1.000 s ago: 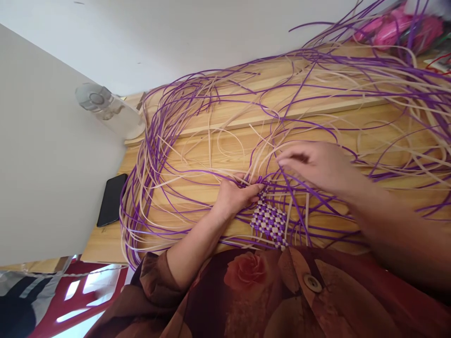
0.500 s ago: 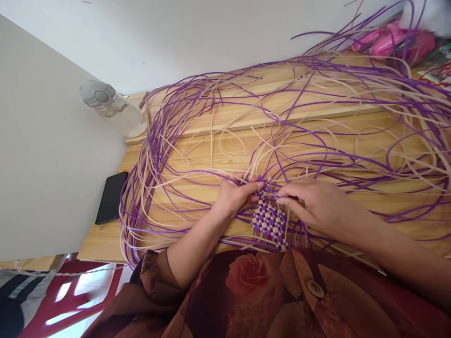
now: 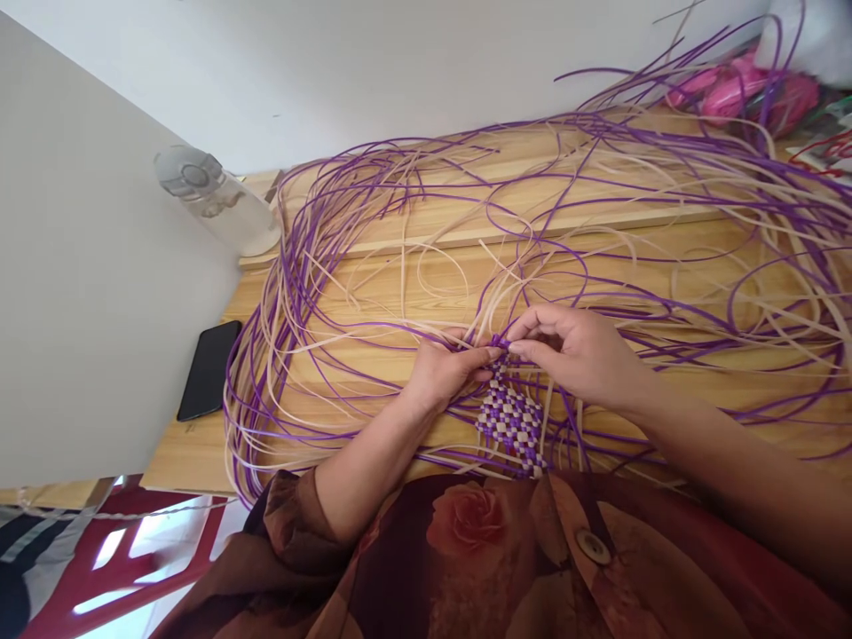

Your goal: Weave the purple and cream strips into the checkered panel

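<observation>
A small woven piece (image 3: 511, 417) in a purple and cream check lies close to my body, with long loose strands running out from its edges. My left hand (image 3: 449, 366) pinches its upper left edge between thumb and fingers. Just to the right, my right hand (image 3: 576, 351) is closed, thumb and forefinger together at a purple strand by the top of the weave. The fingertips of both hands are almost touching. Part of the weave's top edge is hidden behind the fingers.
Purple and cream strands (image 3: 286, 266) curve in a wide loop over the wooden table (image 3: 373, 284). A black phone (image 3: 209, 371) and a clear bottle (image 3: 219, 202) stand at the left. Pink bundles (image 3: 729, 93) in plastic lie at the back right, by the wall.
My right hand has moved left and slightly away from my body, up to the top of the weave beside my left thumb. My left hand has stayed in place.
</observation>
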The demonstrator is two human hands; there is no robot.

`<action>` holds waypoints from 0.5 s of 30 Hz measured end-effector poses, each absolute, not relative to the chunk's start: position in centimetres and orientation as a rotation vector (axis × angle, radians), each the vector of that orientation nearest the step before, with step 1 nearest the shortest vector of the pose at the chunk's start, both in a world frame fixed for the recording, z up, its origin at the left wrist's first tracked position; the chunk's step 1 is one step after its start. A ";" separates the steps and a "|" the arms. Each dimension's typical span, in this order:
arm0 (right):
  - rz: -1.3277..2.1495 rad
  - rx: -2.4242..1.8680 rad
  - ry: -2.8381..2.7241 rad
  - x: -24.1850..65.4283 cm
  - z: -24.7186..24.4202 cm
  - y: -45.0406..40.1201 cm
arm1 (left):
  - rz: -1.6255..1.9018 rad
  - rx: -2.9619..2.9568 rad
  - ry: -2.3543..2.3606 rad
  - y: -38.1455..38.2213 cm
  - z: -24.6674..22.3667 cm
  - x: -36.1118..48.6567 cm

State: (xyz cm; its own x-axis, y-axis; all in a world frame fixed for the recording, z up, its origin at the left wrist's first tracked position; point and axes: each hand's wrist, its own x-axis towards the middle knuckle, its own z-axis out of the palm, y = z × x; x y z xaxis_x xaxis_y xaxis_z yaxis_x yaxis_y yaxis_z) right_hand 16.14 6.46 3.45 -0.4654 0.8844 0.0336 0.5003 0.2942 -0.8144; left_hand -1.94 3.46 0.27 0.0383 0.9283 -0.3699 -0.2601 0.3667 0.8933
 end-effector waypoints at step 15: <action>0.255 -1.123 -2.506 12.5 4.8 5.4 | 1.090 0.981 1.154 3.5 -0.8 -2.0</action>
State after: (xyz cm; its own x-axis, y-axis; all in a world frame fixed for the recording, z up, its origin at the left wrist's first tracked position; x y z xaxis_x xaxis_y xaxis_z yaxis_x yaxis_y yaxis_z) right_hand 12.51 5.41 4.82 -0.6081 0.7474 0.2676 0.6784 0.6643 -0.3140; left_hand -2.04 3.46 -0.76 0.0660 0.9785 -0.1955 -0.1389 0.2031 0.9693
